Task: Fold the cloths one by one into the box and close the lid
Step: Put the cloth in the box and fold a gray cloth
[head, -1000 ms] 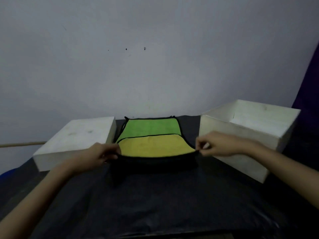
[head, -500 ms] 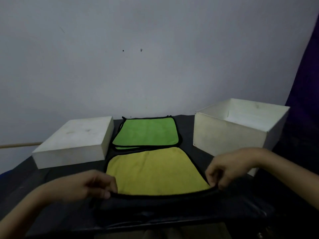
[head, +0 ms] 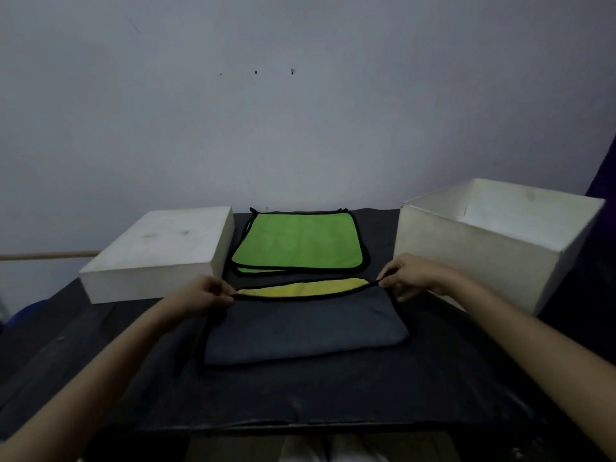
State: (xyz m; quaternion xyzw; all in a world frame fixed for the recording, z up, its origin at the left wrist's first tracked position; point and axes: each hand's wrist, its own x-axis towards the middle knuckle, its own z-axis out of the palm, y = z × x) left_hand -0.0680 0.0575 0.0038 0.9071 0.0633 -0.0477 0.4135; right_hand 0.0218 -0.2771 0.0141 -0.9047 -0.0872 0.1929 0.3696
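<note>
Dim room, dark-covered table against a plain pale wall.

Yellow cloth lay mid-table, folded over itself: grey underside turned up across the near half, only a narrow yellow strip exposed along the far edge. Black piping around the border.

Left hand pinched the far left corner of the folded layer, fingers closed on the black edge. Right hand pinched the far right corner likewise, thumb and forefinger clamped on the trim. Edge stretched taut between the two, lifted slightly off the yellow beneath.

Green cloth stack lay flat just beyond, near the wall; edges of further cloths peeked out underneath at its near-left corner.

Open white box stood to the right, just beside the right hand; interior mostly hidden. White lid rested flat to the left of the green stack.

No brands, labels or writing legible anywhere; only faint smudges on the lid top and three small dark marks on the wall.
</note>
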